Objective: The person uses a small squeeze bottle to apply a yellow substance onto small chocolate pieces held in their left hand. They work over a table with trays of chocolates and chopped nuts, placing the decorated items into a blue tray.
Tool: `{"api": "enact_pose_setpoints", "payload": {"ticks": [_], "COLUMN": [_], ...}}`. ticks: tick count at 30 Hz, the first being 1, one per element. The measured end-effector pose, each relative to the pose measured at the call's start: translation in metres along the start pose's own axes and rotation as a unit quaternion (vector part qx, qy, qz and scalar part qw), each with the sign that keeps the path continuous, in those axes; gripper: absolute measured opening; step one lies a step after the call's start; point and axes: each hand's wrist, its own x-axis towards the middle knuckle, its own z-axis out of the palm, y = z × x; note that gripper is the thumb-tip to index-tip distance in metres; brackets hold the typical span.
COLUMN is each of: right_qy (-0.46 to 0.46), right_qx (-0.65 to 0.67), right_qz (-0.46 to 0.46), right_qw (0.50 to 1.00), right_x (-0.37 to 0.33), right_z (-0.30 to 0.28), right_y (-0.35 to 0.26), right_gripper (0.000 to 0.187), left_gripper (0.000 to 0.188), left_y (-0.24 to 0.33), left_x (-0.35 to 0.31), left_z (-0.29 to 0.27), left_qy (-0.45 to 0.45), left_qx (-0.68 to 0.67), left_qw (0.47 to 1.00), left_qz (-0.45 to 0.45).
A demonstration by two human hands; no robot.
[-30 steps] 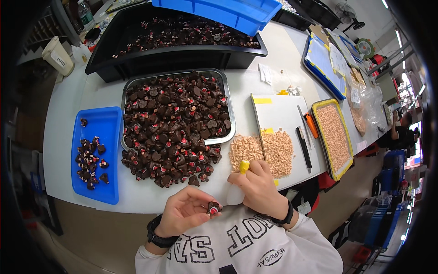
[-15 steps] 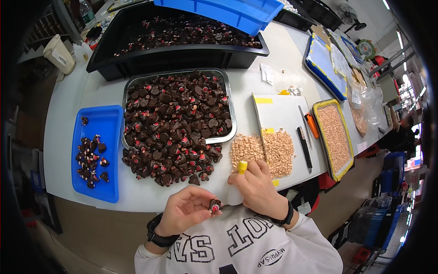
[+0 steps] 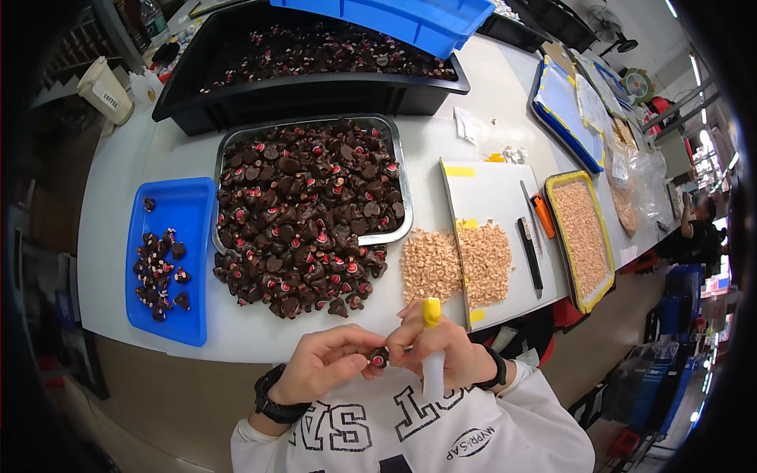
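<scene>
Between the thumb and fingers of my left hand (image 3: 331,364) is a small dark brown, chocolate-like piece (image 3: 378,358) with a red-and-white face. My right hand (image 3: 453,347) grips a white tube (image 3: 433,377) with a yellow end (image 3: 431,312), tucked among its fingers. Its fingertips meet the brown piece; whether they also pinch a tiny bit is too small to tell. Just beyond my right hand lies a spread of small beige bits (image 3: 430,264), partly on a white board (image 3: 489,185). A heap of similar brown pieces (image 3: 303,276) spills from a metal tray (image 3: 403,177).
On the left, a blue tray (image 3: 167,327) holds several brown pieces. Behind stands a large black bin (image 3: 315,98) with a blue tray (image 3: 394,20) over it. A black pen (image 3: 530,254), an orange-handled cutter (image 3: 542,214) and a yellow-edged tray (image 3: 582,244) of beige bits lie right.
My right hand has come back from the beige bits to the brown piece in my left hand, and the tube has turned more upright. My left hand has shifted slightly right.
</scene>
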Motion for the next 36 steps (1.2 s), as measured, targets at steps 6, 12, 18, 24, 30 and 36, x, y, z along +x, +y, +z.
{"api": "enact_pose_setpoints", "payload": {"ticks": [6, 12, 18, 24, 30, 36], "right_qy": [-0.040, -0.067, -0.050, 0.007, 0.261, 0.197], "right_qx": [0.014, -0.018, -0.094, -0.185, -0.521, -0.546], "right_qz": [0.020, 0.023, 0.032, 0.076, 0.203, 0.191], "right_qw": [0.999, 0.997, 0.994, 0.980, 0.787, 0.792], "right_x": [-0.001, 0.000, -0.005, -0.018, -0.068, -0.075], "right_z": [-0.005, -0.007, -0.007, -0.045, -0.120, -0.125], "right_y": [0.001, -0.002, -0.008, -0.045, -0.026, 0.001], "right_gripper": [0.028, 0.028, 0.029, 0.013, 0.023, 0.025], "left_gripper": [0.028, 0.025, 0.026, 0.030, 0.030, 0.031], "left_y": [-0.001, -0.003, 0.000, -0.003, -0.006, -0.003], "left_x": [0.000, 0.000, 0.001, 0.008, 0.013, 0.011], "left_z": [-0.002, -0.004, -0.001, 0.000, -0.001, 0.001], "left_qy": [-0.009, -0.027, -0.028, -0.068, -0.081, -0.058], "left_qx": [-0.010, -0.030, -0.047, -0.014, -0.032, -0.017], "left_qw": [1.000, 0.999, 0.998, 0.998, 0.996, 0.998], "left_qz": [0.009, 0.000, -0.020, 0.012, 0.018, 0.021]}}
